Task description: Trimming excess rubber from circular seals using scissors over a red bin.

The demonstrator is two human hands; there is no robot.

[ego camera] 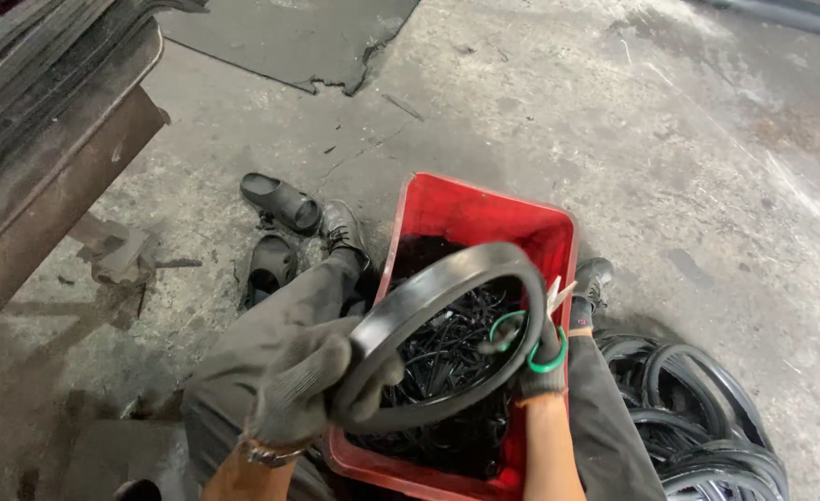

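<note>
Head view looked down on a seated person over a cracked concrete floor (558, 111). At about 7 o'clock, the left hand (303, 385), in a grey glove, was clamped on the lower left rim of a large black rubber ring (433, 288), holding it tilted above a red plastic crate (470, 209). At about 5 o'clock, the right hand (540, 357), gloved as well, was closed through the green handles of a pair of scissors (544, 325), whose blades met the ring's right edge. Black rubber trimmings (447, 353) filled the crate beneath. A pile of similar black rings (707, 417) lay on the floor at 4 o'clock, and two dark slippers (278, 223) sat at 10 o'clock beside the person's shoe (340, 227).
</note>
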